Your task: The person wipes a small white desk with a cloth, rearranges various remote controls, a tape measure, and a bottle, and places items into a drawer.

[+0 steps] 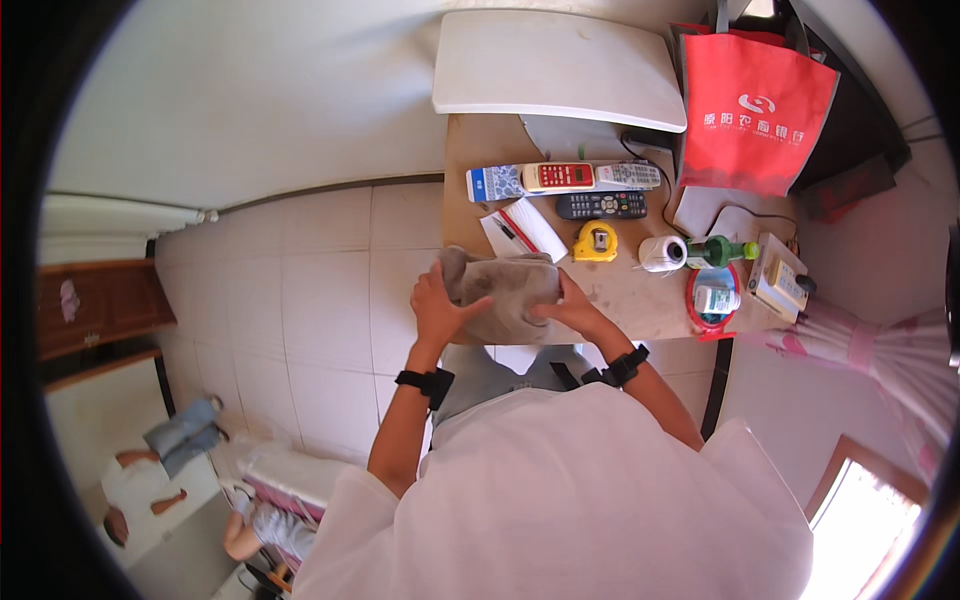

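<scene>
A folded grey-brown cloth (505,295) lies at the front left edge of the wooden table (640,310). At its left side my left hand (440,308) grips it, the thumb reaching over the top and the fingers along the edge. My right hand (578,308) has hold of the right side, with some fingers hidden by the cloth. Just beyond the cloth are a white notepad (545,225) with a pen (510,232) on it and a yellow tape measure (595,241).
Behind stand remote controls (602,205) and a red-faced handset (560,177). To the right are a white roll (660,254), a green bottle (715,252), a red-rimmed basket (692,300) and a red bag (750,115). Two people (150,480) are at the lower left.
</scene>
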Motion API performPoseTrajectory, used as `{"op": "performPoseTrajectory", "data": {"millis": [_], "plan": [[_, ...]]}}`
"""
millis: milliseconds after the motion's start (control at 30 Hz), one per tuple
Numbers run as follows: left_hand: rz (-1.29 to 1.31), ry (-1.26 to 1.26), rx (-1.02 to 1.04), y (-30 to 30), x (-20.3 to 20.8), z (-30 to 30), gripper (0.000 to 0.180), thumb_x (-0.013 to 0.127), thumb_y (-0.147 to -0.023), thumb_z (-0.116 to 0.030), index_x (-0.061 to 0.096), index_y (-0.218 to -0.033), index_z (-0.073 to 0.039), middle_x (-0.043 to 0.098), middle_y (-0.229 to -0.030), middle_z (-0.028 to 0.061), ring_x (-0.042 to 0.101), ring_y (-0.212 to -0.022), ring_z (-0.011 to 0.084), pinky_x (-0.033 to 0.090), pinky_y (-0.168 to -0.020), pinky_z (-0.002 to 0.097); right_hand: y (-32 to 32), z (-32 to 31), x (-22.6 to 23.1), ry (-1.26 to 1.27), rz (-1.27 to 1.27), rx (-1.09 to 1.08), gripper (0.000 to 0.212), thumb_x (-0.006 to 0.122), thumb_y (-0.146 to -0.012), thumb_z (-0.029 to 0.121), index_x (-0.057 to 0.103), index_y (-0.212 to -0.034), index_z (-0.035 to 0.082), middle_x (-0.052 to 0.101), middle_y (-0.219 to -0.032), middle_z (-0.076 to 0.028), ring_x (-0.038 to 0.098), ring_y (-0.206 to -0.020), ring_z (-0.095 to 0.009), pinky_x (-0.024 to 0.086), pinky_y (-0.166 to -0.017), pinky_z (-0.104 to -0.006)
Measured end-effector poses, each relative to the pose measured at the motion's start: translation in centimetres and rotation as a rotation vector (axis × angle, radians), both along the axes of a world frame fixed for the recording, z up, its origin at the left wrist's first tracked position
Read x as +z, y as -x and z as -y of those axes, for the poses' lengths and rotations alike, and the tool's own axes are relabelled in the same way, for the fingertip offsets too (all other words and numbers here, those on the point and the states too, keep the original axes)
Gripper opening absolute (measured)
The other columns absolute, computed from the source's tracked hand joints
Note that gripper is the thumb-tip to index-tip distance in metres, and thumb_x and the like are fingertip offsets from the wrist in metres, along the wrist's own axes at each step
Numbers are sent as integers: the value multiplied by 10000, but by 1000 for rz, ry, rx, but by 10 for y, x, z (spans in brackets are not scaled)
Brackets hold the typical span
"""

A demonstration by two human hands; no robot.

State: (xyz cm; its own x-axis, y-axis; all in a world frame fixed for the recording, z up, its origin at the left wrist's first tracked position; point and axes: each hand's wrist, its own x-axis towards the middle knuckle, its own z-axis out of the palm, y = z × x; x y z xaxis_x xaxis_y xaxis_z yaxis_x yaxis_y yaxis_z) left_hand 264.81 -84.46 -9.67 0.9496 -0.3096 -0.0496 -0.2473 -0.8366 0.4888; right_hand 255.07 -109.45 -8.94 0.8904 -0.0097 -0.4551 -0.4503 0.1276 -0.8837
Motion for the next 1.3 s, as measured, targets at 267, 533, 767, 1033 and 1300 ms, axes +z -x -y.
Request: {"op": "performPoseTrajectory", "data": {"millis": [267, 533, 767, 1033, 1300], "plan": [[-232, 344, -377, -73, -12, -75, 464, 816, -620, -171, 631, -1028, -48, 517, -1140, 159, 472, -1096, 358, 414, -927, 444, -33, -126, 46, 441, 243, -109, 746, 708, -710, 83, 405, -1388, 10, 501, -1276, -95, 504, -1186, -213, 399, -1044, -338], [-774, 981, -232, -140, 38, -172, 285, 690, -709, -97, 490, -910, -60, 464, -794, -14, 441, -779, 102, 420, -753, 249, -94, -171, 89, 147, 48, -347, 587, 624, -762, -29, 435, -1312, 48, 533, -1168, -69, 523, -1135, -164, 460, -945, -276], [-874, 1100, -372, -187, 78, -126, 369, 706, -698, -131, 486, -985, -55, 448, -894, 6, 444, -835, 104, 413, -759, 252, -130, -158, 45, 670, 186, -689, 525, 638, -806, -112, 449, -1270, 43, 508, -1174, -64, 503, -1171, -170, 435, -976, -315], [-632, 907, -351, -277, 77, -44, 483, 744, -701, -121, 456, -1079, -34, 553, -932, 122, 538, -851, 179, 460, -816, 299, -246, -114, 33, 637, 205, -1175, 248, 487, -950, -5, 433, -1189, 35, 489, -1160, -88, 497, -1064, -182, 415, -952, -325], [-503, 947, -344, -335, 79, 7, 408, 718, -726, -57, 500, -1070, -26, 623, -1008, 125, 595, -869, 200, 483, -826, 296, -261, -36, -83, 995, 404, -560, 349, 560, -937, 183, 610, -1221, -13, 621, -1222, -194, 599, -1100, -356, 465, -980, -448]]}}
